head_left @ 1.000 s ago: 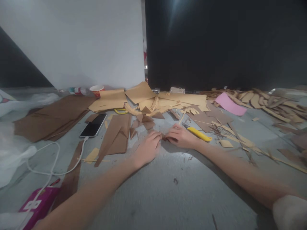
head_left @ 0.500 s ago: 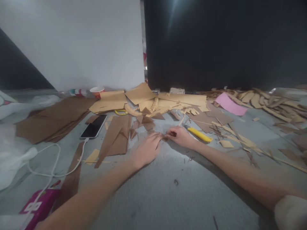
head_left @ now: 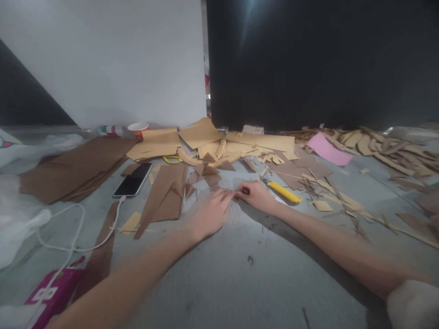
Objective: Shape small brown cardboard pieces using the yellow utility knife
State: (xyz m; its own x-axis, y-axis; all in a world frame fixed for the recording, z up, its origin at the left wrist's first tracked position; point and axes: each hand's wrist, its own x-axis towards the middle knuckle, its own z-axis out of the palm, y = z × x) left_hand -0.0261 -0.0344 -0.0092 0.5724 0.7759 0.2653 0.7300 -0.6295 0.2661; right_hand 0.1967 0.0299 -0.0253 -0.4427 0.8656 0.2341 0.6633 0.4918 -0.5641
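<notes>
My left hand (head_left: 211, 214) rests low over the grey surface, with its fingers bent together at a small piece of brown paper (head_left: 235, 197). From the other side my right hand (head_left: 256, 196) pinches the same piece between thumb and forefinger. The fingertips nearly meet and hide most of it. Just right of my right hand lies a yellow utility knife (head_left: 284, 192). Several brown paper triangles (head_left: 207, 171) are scattered beyond my fingers, and a folded brown sheet (head_left: 169, 194) lies left of my left hand.
A phone (head_left: 133, 180) with a white cable runs toward a magenta box (head_left: 56, 292) at left. Brown sheets (head_left: 75, 169) are stacked behind it. A paper cup (head_left: 138, 130), yellow card sheets (head_left: 260, 142), a pink sheet (head_left: 329, 149) and heaped offcuts (head_left: 387, 146) line the back.
My hands stay in nearly the same place. The fingertips have drawn slightly closer together, and less of the small brown piece shows between them. The view has shifted very slightly.
</notes>
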